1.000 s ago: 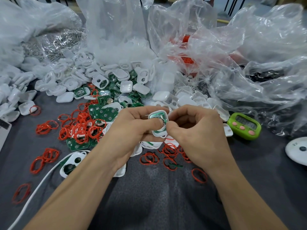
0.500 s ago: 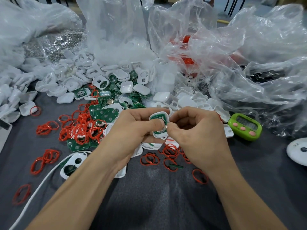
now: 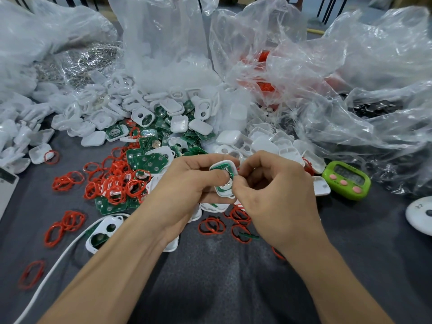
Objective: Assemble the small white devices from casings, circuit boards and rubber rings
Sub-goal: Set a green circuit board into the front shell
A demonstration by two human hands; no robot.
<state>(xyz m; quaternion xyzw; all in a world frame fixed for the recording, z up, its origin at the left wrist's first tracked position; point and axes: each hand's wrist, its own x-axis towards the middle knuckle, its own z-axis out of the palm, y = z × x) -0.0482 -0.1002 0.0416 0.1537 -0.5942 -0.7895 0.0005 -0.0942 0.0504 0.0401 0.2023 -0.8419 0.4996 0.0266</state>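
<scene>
The casing (image 3: pixel 225 195) with a green board (image 3: pixel 222 168) seated in it is held up between my hands. My left hand (image 3: pixel 187 190) grips it, thumb pressed on the board. My right hand (image 3: pixel 278 197) pinches its right edge with thumb and forefinger. Red rings (image 3: pixel 112 181) lie left of my left hand, with more boards (image 3: pixel 147 160) and casings (image 3: pixel 177 123) beyond it. A green timer (image 3: pixel 346 180) sits right of my right hand.

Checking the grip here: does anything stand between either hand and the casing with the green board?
Nothing visible does. The left hand grips the casing directly, and the right hand pinches its edge.
</scene>
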